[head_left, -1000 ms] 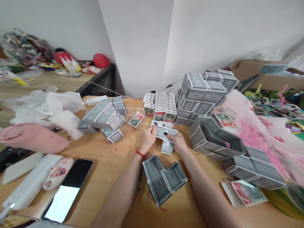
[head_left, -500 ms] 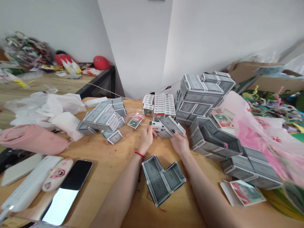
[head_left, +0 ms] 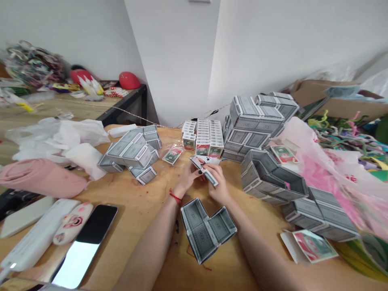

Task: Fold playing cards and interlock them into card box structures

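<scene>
Close together over the table, my left hand [head_left: 186, 178] and my right hand [head_left: 220, 186] are both closed on a small folded piece made of playing cards [head_left: 210, 178]. Its patterned edge slants down towards me, and a white card face [head_left: 209, 159] with black pips shows behind the fingers. Part of the piece is hidden by my fingers. Between my forearms lies an L-shaped open tray of grey-backed cards [head_left: 201, 232]. Just beyond my hands stand rows of boxed card decks [head_left: 203, 137].
Card-built blocks stand at left [head_left: 130, 149] and right [head_left: 254, 121], with a hollow card frame [head_left: 273, 178] nearer. An opened card box [head_left: 315, 245] lies at the right. A phone [head_left: 86, 242], a pink roll [head_left: 42, 180] and plastic bags [head_left: 60, 137] occupy the left.
My hands have come closer together. The card piece, earlier held wide and flat between them, is now turned so its narrow edge faces me. The tray stays in place.
</scene>
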Tool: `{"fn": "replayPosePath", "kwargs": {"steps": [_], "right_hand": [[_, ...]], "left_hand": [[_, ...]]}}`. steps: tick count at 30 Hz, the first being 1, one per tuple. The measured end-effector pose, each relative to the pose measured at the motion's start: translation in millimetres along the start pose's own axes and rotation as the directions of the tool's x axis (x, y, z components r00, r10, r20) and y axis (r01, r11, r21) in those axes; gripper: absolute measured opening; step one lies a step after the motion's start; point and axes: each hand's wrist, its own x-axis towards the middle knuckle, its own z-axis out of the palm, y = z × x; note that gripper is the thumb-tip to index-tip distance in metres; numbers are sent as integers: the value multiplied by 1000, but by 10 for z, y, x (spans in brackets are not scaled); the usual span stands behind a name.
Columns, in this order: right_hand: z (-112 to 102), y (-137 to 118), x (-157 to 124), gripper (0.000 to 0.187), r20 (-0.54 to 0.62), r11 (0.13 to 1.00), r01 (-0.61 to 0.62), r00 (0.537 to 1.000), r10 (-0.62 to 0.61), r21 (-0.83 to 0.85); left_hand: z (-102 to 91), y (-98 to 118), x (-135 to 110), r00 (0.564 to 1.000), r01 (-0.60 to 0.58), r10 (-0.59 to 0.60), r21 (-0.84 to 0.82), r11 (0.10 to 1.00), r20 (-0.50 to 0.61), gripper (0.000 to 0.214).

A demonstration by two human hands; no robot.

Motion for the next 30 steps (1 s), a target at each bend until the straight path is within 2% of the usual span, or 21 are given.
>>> {"fn": "replayPosePath", "kwargs": {"steps": [3,6,10,14,16,19,22,25,27,30], "right_hand": [[-12,14,-20,64,43,996,56,998,-53,-74],[-34,116,4,69,-7,983,61,998,-63,-176],[-35,331,72,66,-6,928,10,1000,-13,-373],[-12,442,100,65,35,893,-54,996,78,-447],[-2,452,97,58,49,878,-58,994,93,-475],[2,453,89,44,36,860,-41,997,69,-508],[0,453,85,44,7,846,-36,999,47,-531],[1,450,82,46,45,842,-27,997,61,-539],[0,448,82,41,61,846,-33,995,77,-532],[-11,451,86,33,8,854,-67,997,83,-516]], "left_hand": [[-37,-65,28,997,68,-74,-146,987,-37,42],[-76,-41,50,981,119,-162,-324,938,-108,39],[-121,129,38,973,20,-148,-569,822,-178,39],[-144,257,11,974,-18,-154,-731,682,-167,36],[-149,275,5,974,-27,-154,-757,653,-167,36],[-152,266,4,973,28,-190,-757,653,-128,39],[-160,236,14,968,58,-221,-757,650,-116,42],[-182,204,38,955,64,-262,-764,642,-140,45],[-203,188,57,940,82,-305,-769,634,-151,45],[-233,178,78,924,91,-344,-778,622,-167,46]]}}
